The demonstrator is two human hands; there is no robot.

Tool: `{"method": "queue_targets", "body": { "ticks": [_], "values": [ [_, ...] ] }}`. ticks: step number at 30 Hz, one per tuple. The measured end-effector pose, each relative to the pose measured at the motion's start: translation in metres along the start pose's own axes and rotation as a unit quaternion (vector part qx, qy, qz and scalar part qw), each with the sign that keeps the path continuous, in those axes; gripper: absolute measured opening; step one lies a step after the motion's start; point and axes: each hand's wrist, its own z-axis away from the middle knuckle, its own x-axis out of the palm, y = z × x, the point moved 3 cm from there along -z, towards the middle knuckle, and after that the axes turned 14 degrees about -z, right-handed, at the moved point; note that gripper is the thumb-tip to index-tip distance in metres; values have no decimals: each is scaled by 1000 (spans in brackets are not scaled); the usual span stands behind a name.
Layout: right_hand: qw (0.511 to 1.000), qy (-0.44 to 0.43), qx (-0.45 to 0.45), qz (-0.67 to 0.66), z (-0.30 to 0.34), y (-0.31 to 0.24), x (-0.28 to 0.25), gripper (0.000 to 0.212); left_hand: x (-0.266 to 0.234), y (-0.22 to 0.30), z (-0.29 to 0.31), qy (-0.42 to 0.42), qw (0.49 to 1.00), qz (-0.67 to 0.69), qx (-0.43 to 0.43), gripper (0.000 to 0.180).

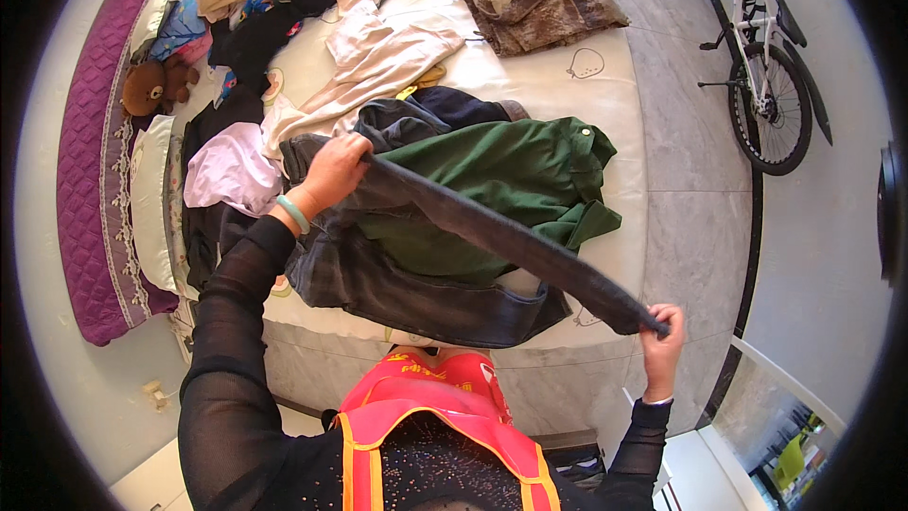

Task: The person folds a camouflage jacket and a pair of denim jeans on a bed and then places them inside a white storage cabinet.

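Note:
A pair of dark grey jeans [416, 298] lies partly spread over the near part of the bed, and one of its legs is stretched between my hands. My left hand [333, 173], with a pale green bangle at the wrist, grips that leg at its upper end. Off the bed's right edge, my right hand [661, 350] pinches the cuff. Beneath the taut leg lies a green garment [511, 170], partly hidden by the jeans. A pinkish white cloth [234, 170] is beside my left hand, and a long cream garment [378, 71] stretches out behind it.
Camouflage-patterned clothing [541, 0] is at the far right of the bed [605, 85]. Heaped clothes [251, 47] and a brown teddy bear [156, 85] lie far left, by a purple padded headboard [90, 170]. A bicycle [761, 57] stands on the grey floor [695, 156] at right.

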Motion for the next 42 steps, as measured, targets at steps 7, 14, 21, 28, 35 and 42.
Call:
{"method": "queue_targets", "body": {
  "ticks": [7, 14, 21, 28, 35, 42],
  "values": [
    [987, 88, -114, -73, -126, -31, 8, 26, -5, -19, -53, 53, 994, -42, -91, 31],
    [978, -29, 70, 193, -155, 161, -10, 17, 69, 54, -36, 59, 987, 140, -59, 47],
    [914, -112, 193, 337, 38, 282, 82, 49, 116, 75, 193, 22, 951, 221, -216, 24],
    [955, -67, 236, 168, 58, 270, 83, 25, 208, 39, 385, -109, 747, 277, -594, 47],
    [966, -53, 247, -55, 99, 92, 11, 26, 290, -24, 501, 45, 536, 288, -792, 64],
    [972, 120, 159, -125, 171, -11, -8, 26, 285, -33, 408, -14, 372, 571, -732, 72]
  ]
}}
